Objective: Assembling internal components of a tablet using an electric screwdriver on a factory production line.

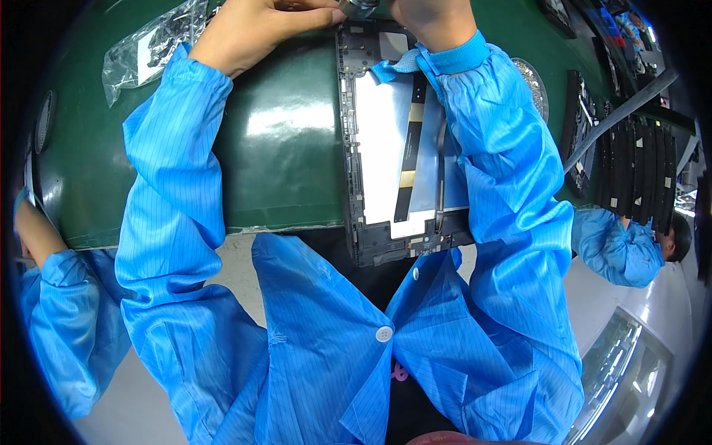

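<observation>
A tablet-like device with its inside exposed (382,141) lies on the green table, black-framed, with a silvery inner panel. A black ribbon strip with gold bands (409,152) runs along that panel, and beside it is a thin dark rod-like piece (441,174). At the device's far end stands a shiny metal cylindrical tool (359,7), cut off by the upper edge. My left hand (263,28) reaches in from the left, thumb and fingers closing together against this tool. My right hand (436,21) is above the device's far right corner; its fingers are out of the picture.
A clear plastic bag of small dark parts (152,48) lies far left. To the right are a round dish of small bits (530,85), another dark device frame (578,130), and a rack of black strips (638,174). Co-workers' blue sleeves (67,334) show on both sides.
</observation>
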A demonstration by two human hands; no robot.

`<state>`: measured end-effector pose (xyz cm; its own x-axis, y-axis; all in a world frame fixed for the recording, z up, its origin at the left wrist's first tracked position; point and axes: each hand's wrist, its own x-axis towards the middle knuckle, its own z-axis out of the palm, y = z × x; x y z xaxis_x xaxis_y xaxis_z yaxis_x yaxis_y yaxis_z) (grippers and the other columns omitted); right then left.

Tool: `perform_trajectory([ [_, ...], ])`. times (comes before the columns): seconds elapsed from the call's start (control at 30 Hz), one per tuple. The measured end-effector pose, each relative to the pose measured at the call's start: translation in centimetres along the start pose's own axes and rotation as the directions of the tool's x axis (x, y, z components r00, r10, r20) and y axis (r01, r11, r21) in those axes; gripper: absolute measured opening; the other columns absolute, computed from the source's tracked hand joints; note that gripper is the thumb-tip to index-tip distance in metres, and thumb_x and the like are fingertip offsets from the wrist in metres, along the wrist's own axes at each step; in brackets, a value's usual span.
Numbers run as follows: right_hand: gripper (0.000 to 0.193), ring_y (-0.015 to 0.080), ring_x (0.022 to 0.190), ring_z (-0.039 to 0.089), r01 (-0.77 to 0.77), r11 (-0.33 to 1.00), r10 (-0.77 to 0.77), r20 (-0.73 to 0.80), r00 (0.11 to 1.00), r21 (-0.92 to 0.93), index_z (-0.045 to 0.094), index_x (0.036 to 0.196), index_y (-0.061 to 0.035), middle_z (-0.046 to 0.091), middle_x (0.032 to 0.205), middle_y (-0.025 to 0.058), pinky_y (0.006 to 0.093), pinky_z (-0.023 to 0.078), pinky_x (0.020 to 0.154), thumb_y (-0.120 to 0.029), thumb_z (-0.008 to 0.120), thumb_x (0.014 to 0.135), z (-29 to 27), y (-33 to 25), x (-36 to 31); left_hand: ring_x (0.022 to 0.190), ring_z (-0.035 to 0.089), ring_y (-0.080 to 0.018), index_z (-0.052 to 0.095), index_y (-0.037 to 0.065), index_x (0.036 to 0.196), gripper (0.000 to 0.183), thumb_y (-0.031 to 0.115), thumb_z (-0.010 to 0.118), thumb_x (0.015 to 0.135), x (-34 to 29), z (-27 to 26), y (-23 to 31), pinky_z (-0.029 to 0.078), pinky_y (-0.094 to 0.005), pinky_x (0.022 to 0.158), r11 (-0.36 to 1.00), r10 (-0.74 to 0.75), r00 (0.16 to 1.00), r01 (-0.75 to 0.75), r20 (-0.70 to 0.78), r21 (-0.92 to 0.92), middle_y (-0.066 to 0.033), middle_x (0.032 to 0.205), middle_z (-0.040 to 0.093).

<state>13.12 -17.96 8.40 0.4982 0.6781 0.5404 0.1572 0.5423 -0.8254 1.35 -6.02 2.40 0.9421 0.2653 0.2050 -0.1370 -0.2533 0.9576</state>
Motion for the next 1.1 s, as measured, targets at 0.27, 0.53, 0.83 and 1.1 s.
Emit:
perform_trajectory([
  [0.27,0.022,0.0123,0.045,0.054,0.02,0.999,-0.02,0.002,1.0,-0.041,0.066,0.086,0.0053,0.064,0.07,0.0091,0.0263,0.041,0.04,-0.014,0.063,0.094,-0.2,0.2,-0.2,0.086,0.064,-0.0152,0.073,-0.006,0.089,0.008,0.0,0.074,0.083,0.1,0.2,0.3,0.05,-0.028,0.079,1.0,0.019,1.0,-0.019,0.008,0.023,-0.0097,0.091,0.071],
  [0.53,0.023,0.0123,0.045,0.054,0.023,1.0,-0.022,0.05,0.999,-0.005,0.065,0.084,0.0057,0.061,0.064,0.0071,0.0262,0.041,0.039,-0.015,0.063,0.094,-0.5,0.6,-0.3,0.086,0.063,-0.015,0.072,-0.007,0.088,0.01,0.002,0.074,0.085,-0.1,0.0,0.0,0.05,-0.0276,0.078,0.995,0.075,0.997,-0.077,0.037,0.056,-0.0092,0.092,0.07],
  [0.83,0.017,0.0118,0.044,0.054,-0.018,0.999,0.019,-0.039,0.999,0.032,0.065,0.085,0.0048,0.063,0.066,0.008,0.0262,0.041,0.039,-0.01,0.062,0.092,0.1,0.4,-0.1,0.085,0.062,-0.0136,0.072,-0.006,0.089,0.009,0.002,0.074,0.086,0.0,0.2,0.4,0.05,-0.0273,0.076,0.998,-0.017,1.0,0.018,-0.013,0.056,-0.0083,0.091,0.069],
  [1.1,0.018,0.01,0.044,0.055,0.046,0.999,-0.046,-0.024,0.999,-0.012,0.066,0.08,0.0053,0.063,0.064,0.0057,0.0253,0.041,0.041,-0.008,0.061,0.092,-0.2,0.7,0.2,0.085,0.061,-0.0131,0.072,-0.006,0.089,0.008,0.0,0.073,0.085,0.2,0.3,-0.6,0.049,-0.0269,0.076,0.993,0.061,0.998,-0.059,-0.019,0.102,-0.0073,0.091,0.067],
])
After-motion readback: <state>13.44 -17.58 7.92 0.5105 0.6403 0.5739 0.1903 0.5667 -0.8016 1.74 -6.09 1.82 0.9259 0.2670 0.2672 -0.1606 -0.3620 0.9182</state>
